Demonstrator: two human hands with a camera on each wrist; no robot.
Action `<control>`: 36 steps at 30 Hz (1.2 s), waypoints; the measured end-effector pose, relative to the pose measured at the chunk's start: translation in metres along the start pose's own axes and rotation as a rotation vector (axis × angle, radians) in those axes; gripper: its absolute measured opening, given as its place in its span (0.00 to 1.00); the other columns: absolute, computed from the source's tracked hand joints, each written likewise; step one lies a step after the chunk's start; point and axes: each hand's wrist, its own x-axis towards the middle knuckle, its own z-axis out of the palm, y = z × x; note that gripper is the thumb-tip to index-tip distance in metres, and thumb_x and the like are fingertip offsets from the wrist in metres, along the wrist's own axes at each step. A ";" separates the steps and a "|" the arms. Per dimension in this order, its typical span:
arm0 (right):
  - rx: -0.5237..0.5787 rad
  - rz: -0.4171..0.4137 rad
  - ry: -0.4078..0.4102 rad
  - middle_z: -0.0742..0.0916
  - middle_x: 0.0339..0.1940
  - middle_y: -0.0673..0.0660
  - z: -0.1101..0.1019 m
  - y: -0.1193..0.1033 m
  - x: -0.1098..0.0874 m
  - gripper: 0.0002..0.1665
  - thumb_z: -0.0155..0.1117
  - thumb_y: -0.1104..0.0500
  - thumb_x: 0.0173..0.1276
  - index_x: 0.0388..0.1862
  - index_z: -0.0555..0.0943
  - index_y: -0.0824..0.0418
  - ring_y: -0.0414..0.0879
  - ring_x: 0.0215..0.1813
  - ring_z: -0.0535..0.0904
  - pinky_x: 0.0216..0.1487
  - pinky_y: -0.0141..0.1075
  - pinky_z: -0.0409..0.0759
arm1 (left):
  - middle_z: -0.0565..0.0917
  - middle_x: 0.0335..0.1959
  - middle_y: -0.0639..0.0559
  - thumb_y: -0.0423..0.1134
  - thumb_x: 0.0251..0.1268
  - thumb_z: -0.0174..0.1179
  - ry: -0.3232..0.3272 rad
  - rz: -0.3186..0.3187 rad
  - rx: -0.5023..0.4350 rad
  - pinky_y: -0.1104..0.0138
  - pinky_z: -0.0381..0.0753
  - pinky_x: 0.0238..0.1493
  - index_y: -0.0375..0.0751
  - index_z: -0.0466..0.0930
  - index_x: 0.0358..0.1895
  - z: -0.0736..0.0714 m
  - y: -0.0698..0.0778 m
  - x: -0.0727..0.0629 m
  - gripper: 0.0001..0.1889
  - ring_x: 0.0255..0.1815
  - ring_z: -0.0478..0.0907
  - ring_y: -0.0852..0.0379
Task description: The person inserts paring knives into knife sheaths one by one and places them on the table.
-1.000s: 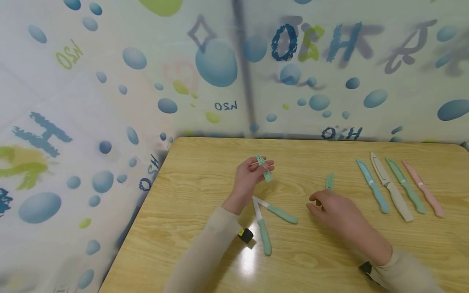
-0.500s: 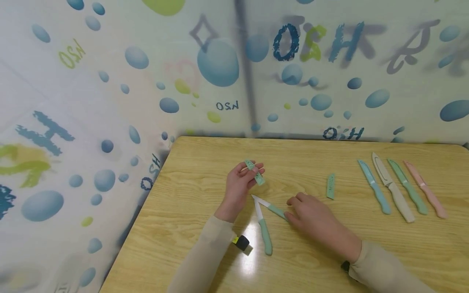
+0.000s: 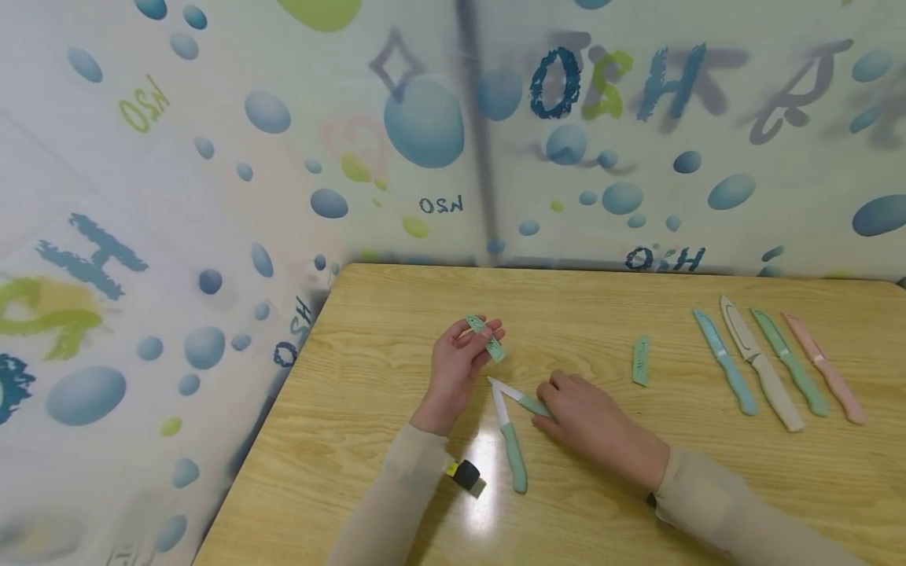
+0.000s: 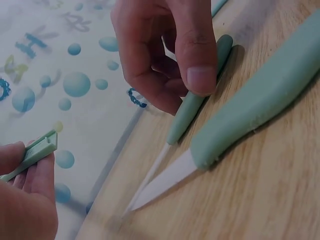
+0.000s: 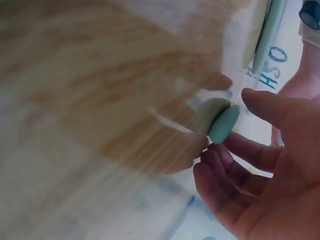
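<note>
My left hand (image 3: 451, 369) pinches a small pale-green knife sheath (image 3: 496, 350) between thumb and fingers, raised off the table; its open, hollow end shows in the left wrist view. Two paring knives with green handles and white blades lie on the table, tips together. My right hand (image 3: 583, 417) is at the handle of the farther paring knife (image 3: 533, 405), its thumb and fingers on either side. In the right wrist view a small gap shows between the thumb and that green handle (image 5: 226, 124). The nearer paring knife (image 3: 516, 460) lies untouched.
A second green sheath (image 3: 640, 362) lies right of my right hand. At the table's right lie a blue knife (image 3: 729, 369), a larger cream knife (image 3: 771, 385), a green knife (image 3: 793, 365) and a pink knife (image 3: 831, 377), all in sheaths. A patterned wall rises behind the table (image 3: 396, 306).
My right hand has moved left from beside the loose sheath to the farther paring knife's handle. My left hand has drifted left and slightly down, still holding its sheath.
</note>
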 end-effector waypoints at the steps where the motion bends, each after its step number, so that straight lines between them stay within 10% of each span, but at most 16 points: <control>1: -0.001 -0.002 -0.002 0.74 0.31 0.50 0.000 0.000 0.001 0.15 0.74 0.52 0.69 0.36 0.78 0.58 0.45 0.30 0.69 0.27 0.35 0.70 | 0.85 0.56 0.32 0.24 0.76 0.57 -0.001 0.001 0.000 0.64 0.87 0.53 0.27 0.74 0.61 0.000 0.000 0.000 0.15 0.49 0.89 0.52; 18: 0.066 0.037 0.025 0.70 0.22 0.48 -0.008 0.005 -0.009 0.12 0.68 0.66 0.66 0.32 0.72 0.59 0.40 0.22 0.63 0.19 0.31 0.65 | 0.87 0.54 0.36 0.24 0.76 0.57 0.009 -0.009 -0.025 0.66 0.87 0.52 0.21 0.67 0.67 0.000 -0.003 0.003 0.21 0.48 0.89 0.53; 36: 0.285 0.200 0.031 0.75 0.26 0.46 -0.028 0.026 -0.051 0.10 0.61 0.63 0.77 0.52 0.76 0.64 0.36 0.23 0.66 0.22 0.31 0.68 | 0.87 0.52 0.37 0.24 0.76 0.56 -0.027 -0.031 -0.015 0.67 0.87 0.51 0.19 0.66 0.66 0.008 -0.013 0.000 0.20 0.47 0.89 0.55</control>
